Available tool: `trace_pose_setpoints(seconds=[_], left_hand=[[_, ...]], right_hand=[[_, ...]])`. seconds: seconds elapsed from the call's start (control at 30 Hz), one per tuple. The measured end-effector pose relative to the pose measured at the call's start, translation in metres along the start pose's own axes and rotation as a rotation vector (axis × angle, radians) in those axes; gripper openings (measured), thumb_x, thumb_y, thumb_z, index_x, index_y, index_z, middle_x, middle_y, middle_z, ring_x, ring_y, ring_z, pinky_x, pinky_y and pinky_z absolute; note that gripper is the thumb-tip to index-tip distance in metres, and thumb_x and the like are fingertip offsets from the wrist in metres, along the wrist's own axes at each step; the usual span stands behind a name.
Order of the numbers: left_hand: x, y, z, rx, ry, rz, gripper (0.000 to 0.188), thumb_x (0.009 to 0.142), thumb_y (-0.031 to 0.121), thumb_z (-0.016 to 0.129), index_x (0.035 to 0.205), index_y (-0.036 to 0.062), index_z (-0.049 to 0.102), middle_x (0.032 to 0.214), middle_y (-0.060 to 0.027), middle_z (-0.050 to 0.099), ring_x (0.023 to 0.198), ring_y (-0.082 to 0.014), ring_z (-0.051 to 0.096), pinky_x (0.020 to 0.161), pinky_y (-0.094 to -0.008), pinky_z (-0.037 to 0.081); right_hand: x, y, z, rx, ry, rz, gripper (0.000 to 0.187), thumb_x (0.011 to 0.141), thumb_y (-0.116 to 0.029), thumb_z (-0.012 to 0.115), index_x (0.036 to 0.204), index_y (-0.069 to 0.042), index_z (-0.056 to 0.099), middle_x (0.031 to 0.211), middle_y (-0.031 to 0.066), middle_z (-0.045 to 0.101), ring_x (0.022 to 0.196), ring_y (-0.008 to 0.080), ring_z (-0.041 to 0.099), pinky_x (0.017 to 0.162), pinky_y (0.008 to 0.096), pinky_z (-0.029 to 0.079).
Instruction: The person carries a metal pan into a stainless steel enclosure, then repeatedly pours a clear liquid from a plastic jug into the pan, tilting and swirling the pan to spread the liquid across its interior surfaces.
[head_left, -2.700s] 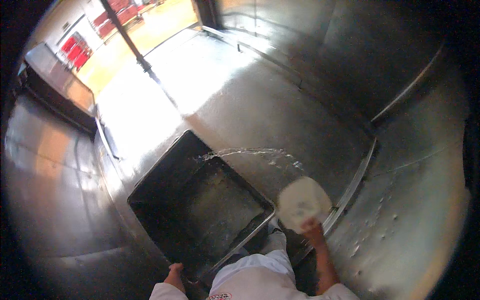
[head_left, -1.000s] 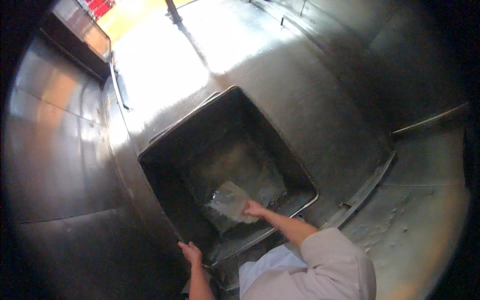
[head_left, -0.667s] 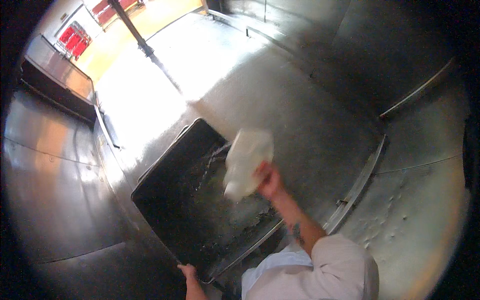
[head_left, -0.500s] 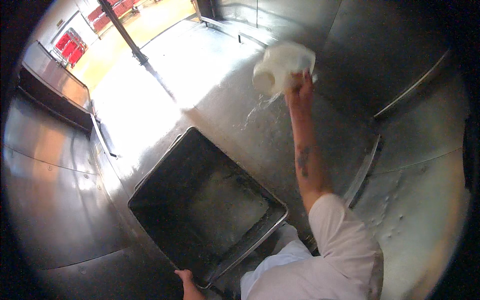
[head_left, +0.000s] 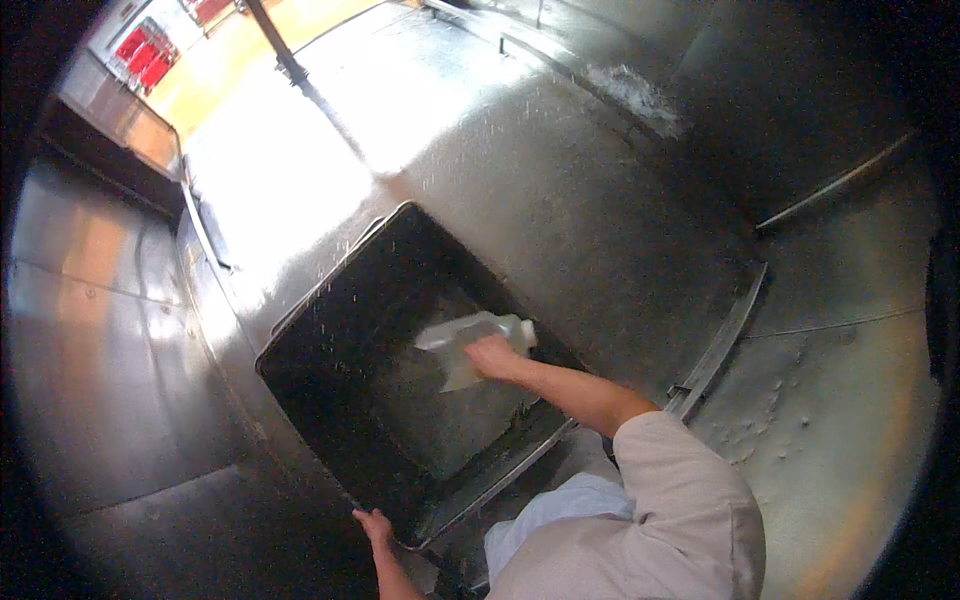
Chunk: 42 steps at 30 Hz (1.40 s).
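Note:
A deep, dark square tub (head_left: 320,425) with a metal-looking rim stands in front of me. Cloudy liquid covers its bottom. Inside the tub, my right hand (head_left: 492,357) is closed on a translucent white plastic jug (head_left: 455,332). The jug lies sideways low over the liquid, its neck toward the right; its other end looks cut open. Whether it touches the liquid I cannot tell. My left hand (head_left: 376,528) grips the tub's rim at the near left corner, some of its fingers hidden.
Metal walls enclose me left and right, with a raised metal rail (head_left: 722,340) along the right side. Water splashes (head_left: 640,98) against the far wall's foot. A dark post (head_left: 275,45) and a red rack (head_left: 146,57) stand beyond the bright opening, far left.
My right hand has swung the jug from near the far wall back down into the tub. Water that was spilling from it now splashes at the far wall. My left hand stays on the rim.

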<state>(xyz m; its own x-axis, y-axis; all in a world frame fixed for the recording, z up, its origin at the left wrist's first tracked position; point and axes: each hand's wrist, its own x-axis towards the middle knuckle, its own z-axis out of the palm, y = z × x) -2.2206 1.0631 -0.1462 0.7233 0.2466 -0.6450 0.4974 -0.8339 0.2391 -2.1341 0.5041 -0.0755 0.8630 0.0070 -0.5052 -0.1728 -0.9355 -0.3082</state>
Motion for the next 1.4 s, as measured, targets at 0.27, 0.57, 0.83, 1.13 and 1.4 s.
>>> trace_pose_setpoints(seconds=[0.27,0.57,0.83,1.13,1.4], left_hand=[[-0.001,0.080,-0.036,-0.002,0.071,0.069,0.063,0.093,0.013,0.050,0.143,-0.0039,0.015,0.132,-0.0308,0.046,0.120,-0.0433,0.047,0.099,-0.0447,0.039],[-0.042,0.052,-0.010,0.046,0.010,-0.024,0.065,0.094,0.016,0.049,0.143,-0.0056,0.012,0.129,-0.0305,0.049,0.116,-0.0432,0.051,0.098,-0.0453,0.041],[-0.051,0.014,0.016,0.098,-0.092,-0.099,0.080,0.086,0.020,0.059,0.142,-0.0061,0.008,0.131,-0.0321,0.046,0.120,-0.0429,0.048,0.102,-0.0426,0.039],[0.060,-0.022,0.012,0.787,-0.471,0.027,0.083,0.084,0.030,0.063,0.142,0.0046,0.008,0.134,-0.0179,0.050,0.119,-0.0364,0.052,0.103,-0.0442,0.037],[0.064,0.023,-0.024,0.820,-0.370,-0.299,0.066,0.087,0.042,0.057,0.139,0.0102,0.031,0.136,-0.0136,0.048,0.124,-0.0320,0.047,0.104,-0.0509,0.031]], right_hand=[[0.027,-0.011,0.158,-0.142,-0.054,0.011,0.020,0.070,-0.015,0.064,0.089,-0.009,0.064,0.090,0.0128,0.068,0.088,0.0337,0.065,0.074,0.0471,0.049],[-0.010,-0.070,0.191,1.114,-0.279,0.217,0.045,0.072,-0.015,0.075,0.114,-0.006,0.061,0.101,0.0047,0.067,0.093,0.0138,0.059,0.085,0.0333,0.047],[-0.172,-0.029,0.023,1.653,0.292,0.006,0.039,0.076,-0.009,0.074,0.109,-0.005,0.056,0.106,0.0026,0.061,0.100,0.0161,0.056,0.090,0.0340,0.045],[-0.383,0.092,0.027,1.099,0.810,0.518,0.021,0.079,-0.012,0.072,0.092,-0.006,0.058,0.086,0.0037,0.059,0.084,0.0153,0.057,0.078,0.0324,0.047],[-0.598,0.097,0.198,1.007,0.317,1.516,0.046,0.067,-0.010,0.075,0.110,-0.003,0.061,0.100,0.0109,0.064,0.090,0.0227,0.061,0.079,0.0386,0.049]])
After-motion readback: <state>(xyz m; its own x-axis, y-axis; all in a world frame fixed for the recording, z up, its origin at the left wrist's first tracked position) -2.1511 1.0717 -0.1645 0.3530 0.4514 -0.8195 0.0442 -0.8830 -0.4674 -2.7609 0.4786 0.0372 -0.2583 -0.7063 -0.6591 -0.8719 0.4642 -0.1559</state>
